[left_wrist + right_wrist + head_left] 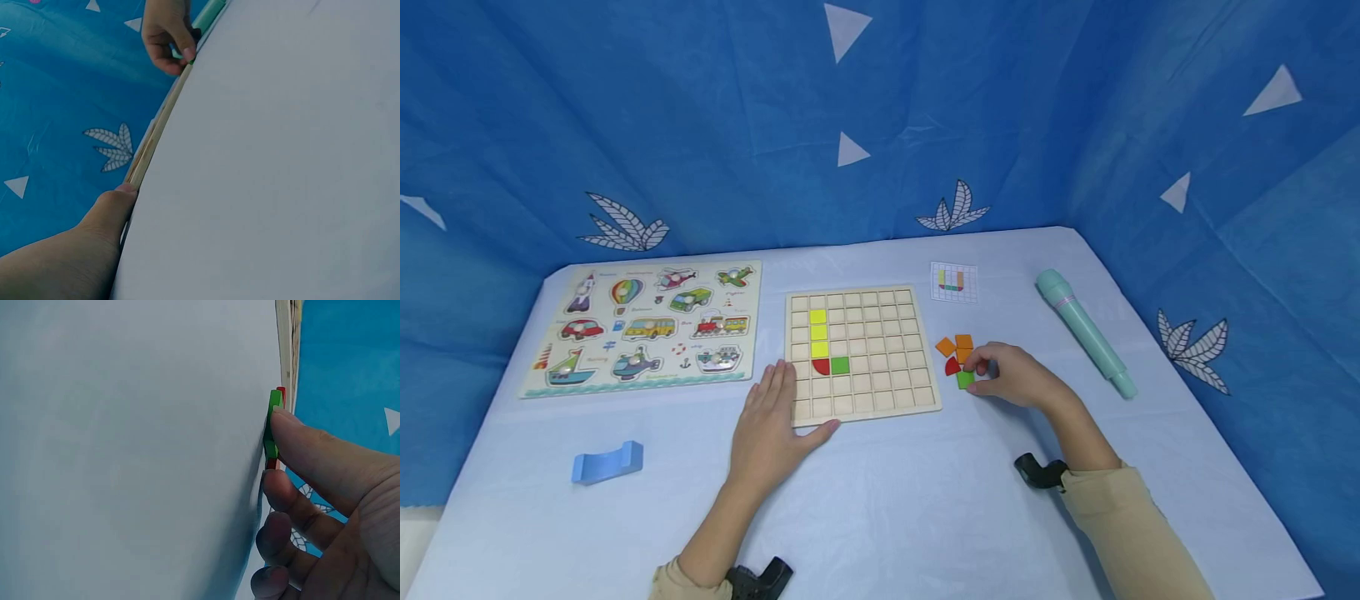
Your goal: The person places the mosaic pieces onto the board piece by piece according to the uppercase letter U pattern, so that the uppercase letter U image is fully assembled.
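Observation:
A wooden grid board (880,400) lies mid-table. In its left part, several yellow square tiles (818,332) form a column above a red quarter-round tile (822,367), with a green square tile (840,365) to the right of the red one. My left hand (767,442) rests at the board's lower left corner, fingers along the left side, thumb on the front edge. Right of the board, my right hand (1011,375) pinches a green square tile (275,403) between thumb and fingers; it looks tilted in the right wrist view. Orange square tiles (945,347) and another red quarter-round tile (952,367) lie beside those fingers.
A small pattern card (954,293) lies behind the loose tiles. At the right is a mint-green microphone-shaped stick (1086,333). A vehicle peg puzzle (647,354) occupies the back left, with a blue arch block (607,463) in front. Blue cloth (737,125) walls the table.

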Demonstrator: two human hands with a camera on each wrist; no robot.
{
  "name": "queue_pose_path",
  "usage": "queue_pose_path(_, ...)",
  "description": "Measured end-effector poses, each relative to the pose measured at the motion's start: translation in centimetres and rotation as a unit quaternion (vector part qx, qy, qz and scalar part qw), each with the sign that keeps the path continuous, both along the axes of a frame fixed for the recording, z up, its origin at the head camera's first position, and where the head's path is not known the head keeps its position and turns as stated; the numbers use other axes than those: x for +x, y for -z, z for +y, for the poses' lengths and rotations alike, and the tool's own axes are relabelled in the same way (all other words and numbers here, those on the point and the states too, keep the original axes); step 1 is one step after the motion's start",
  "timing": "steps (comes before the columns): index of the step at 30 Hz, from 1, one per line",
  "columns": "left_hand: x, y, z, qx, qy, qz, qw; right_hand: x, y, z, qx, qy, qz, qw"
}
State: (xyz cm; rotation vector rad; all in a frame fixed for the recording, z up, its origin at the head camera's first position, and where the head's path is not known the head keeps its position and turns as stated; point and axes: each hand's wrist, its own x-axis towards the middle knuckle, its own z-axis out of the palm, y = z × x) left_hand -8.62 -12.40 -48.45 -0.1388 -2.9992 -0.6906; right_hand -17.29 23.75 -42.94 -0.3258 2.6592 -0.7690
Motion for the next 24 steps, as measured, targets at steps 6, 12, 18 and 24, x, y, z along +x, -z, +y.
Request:
queue_pose_path(6,0.0,0.1,0.0,0.0,0.001,0.002,1.0,0.0,0.0,-0.1,-0.022,0.019,-0.007,0.9996)
queue_pose_path(12,0.0,0.0,0.0,-0.001,0.002,0.001,1.0,-0.3,0.1,-0.1,-0.053,0.023,-0.013,0.9982)
queue_pose_path(18,0.0,0.0,0.0,-0.001,0.001,0.003,1.0,-1.2,-0.1,-1.7,-0.122,0.008,-0.006,0.9925)
queue_pose_path(24,-0.1,0.1,0.0,-0.005,0.0,0.005,1.0,-2.1,-0.3,-5.5,-0.148,-0.01,0.005,0.9889)
